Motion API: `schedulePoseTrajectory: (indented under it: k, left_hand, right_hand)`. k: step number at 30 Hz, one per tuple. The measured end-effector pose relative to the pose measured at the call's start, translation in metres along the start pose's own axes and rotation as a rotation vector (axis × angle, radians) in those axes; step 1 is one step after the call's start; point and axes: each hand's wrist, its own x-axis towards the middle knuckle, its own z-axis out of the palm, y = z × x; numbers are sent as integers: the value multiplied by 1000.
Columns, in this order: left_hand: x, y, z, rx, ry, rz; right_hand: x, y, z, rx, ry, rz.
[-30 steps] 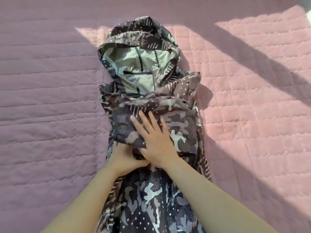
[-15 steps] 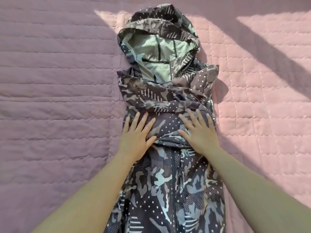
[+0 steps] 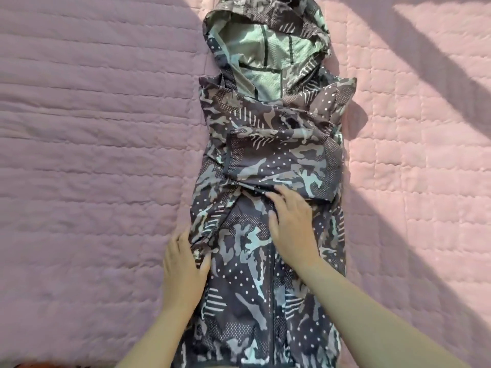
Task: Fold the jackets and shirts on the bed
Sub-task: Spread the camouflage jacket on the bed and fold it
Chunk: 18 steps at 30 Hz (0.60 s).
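Jacket: a hooded camouflage jacket lies lengthwise on the bed, running from 12 o'clock down to 6 o'clock through the middle of the view, zip side up.
Hood: the hood sits at 12 o'clock, open, showing a pale green mesh lining.
Sleeves: both sleeves are folded across the chest; the upper folded layer lies just above centre, its lower edge touching the right fingertips.
Left hand: the left hand rests at about 8 o'clock of centre on the jacket's left edge, where the cloth bunches in a small fold.
Left fingers: close together, thumb on top of the cloth and fingertips at the bunched edge; whether they truly pinch it I cannot tell.
Right hand: the right hand lies palm down on the jacket front, just below centre, beside the zip line.
Right fingers: slightly spread and flat, pressing the cloth, holding nothing.
Bed: a pink quilted cover fills the view around the jacket, sunlit toward 3 o'clock with diagonal shadow bands.
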Motion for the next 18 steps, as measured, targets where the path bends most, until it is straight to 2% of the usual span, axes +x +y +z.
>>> schedulePoseTrajectory:
  k: [2,5,8,10,12,13,15,16,18]
  left_hand:
    - [-22,-6,0,-80,31,-100]
    - [-49,-15,-6,-107,29,-147]
    - [-71,-25,-7,18,22,10]
    - [-84,-27,-8,109,41,145]
    - [-101,-28,-9,173,38,267]
    - [-111,-32,-8,183,18,313]
    - [-126,-37,1,211,-61,357]
    - [-136,-39,4,233,-109,365]
    - [-150,-39,7,247,-216,391]
  right_hand:
    - [-21,-26,15,66,-128,-23]
    - [-52,-57,39,-24,-382,-44]
    - [-89,-74,65,-78,-526,-76]
    - [-106,-82,75,87,-497,-35]
    - [-113,-92,79,373,-397,143]
    - [-117,-97,78,559,-353,298]
    - [-112,-105,66,1009,-391,678]
    - [-114,-106,63,1160,-441,802]
    - [-116,-100,59,1168,-524,794]
